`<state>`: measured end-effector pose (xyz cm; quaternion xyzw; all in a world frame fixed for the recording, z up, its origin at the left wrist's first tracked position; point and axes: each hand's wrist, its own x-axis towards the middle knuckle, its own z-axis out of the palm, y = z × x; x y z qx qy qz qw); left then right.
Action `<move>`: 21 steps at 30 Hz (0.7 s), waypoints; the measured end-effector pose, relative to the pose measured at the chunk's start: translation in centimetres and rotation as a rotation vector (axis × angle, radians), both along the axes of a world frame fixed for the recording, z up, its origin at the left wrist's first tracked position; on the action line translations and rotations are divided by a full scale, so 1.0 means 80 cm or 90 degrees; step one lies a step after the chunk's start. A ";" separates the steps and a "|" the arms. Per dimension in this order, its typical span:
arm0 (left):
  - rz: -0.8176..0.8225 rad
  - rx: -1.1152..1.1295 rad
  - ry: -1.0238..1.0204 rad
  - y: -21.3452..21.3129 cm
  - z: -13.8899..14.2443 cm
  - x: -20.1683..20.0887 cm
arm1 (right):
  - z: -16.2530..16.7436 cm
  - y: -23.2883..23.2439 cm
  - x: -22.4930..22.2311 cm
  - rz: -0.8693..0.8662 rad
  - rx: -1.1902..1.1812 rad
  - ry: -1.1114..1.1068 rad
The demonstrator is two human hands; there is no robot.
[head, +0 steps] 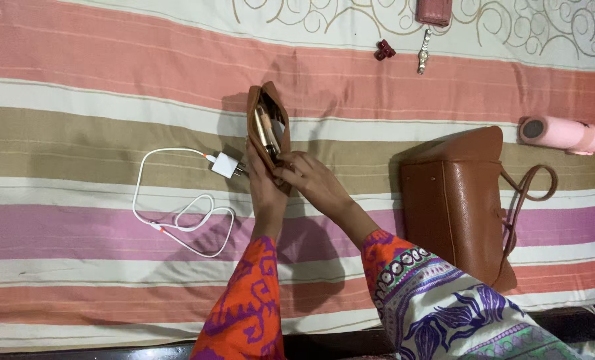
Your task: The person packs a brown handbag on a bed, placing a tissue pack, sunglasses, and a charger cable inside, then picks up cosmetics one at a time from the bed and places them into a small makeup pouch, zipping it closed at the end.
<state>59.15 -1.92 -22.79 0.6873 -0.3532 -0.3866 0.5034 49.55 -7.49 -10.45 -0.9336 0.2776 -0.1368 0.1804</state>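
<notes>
A striped bedsheet (77, 133) in salmon, tan, pink and cream covers the bed and carries everything. Largest on it is a brown leather handbag (454, 200) at three o'clock, lying on its side with its strap looped out to the right. At nine o'clock lies a white charger cable (177, 223) in loose coils, ending in a square white plug (225, 164) just beside the hands. A pink cylindrical bottle (564, 133) lies at two o'clock, past the handbag. At the top edge, near one o'clock, sit part of a small pink purse (433, 11), a slim silvery item (423, 52) and a small dark red clip (385, 49).

At the centre, a small brown pouch (265, 130) is held upright and open, with slim pen-like items showing inside. The left hand (265, 190) cradles it from below, fingers wrapped about its lower side. The right hand (309, 179) has its fingers pinched on the pouch's lower rim, near the opening.

The pouch looks soft and light, likely to sag and spill if tipped; it is best held by the base and stiffer rim. No printed labels or signs are legible anywhere.
</notes>
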 end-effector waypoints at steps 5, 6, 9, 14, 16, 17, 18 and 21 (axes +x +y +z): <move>0.002 -0.083 -0.024 0.003 -0.003 0.001 | 0.002 -0.009 0.004 0.088 -0.033 -0.002; 0.000 -0.082 0.018 0.003 -0.005 0.001 | 0.001 -0.011 0.006 0.092 -0.036 0.003; 0.003 -0.067 -0.102 0.003 -0.011 0.003 | -0.003 -0.013 0.011 0.098 -0.042 0.013; -0.010 -0.049 -0.085 0.001 -0.009 0.004 | -0.002 -0.015 0.015 0.069 -0.054 -0.016; -0.011 -0.033 -0.091 -0.001 -0.007 0.003 | -0.002 -0.014 0.018 0.018 -0.001 -0.035; -0.011 -0.030 -0.106 -0.002 -0.007 0.003 | -0.002 -0.012 0.020 -0.008 0.027 -0.045; -0.010 -0.028 -0.123 -0.003 -0.007 0.002 | -0.002 -0.010 0.023 -0.042 0.039 -0.059; -0.008 -0.032 -0.116 -0.002 -0.010 -0.001 | -0.002 -0.006 0.032 -0.126 0.095 -0.105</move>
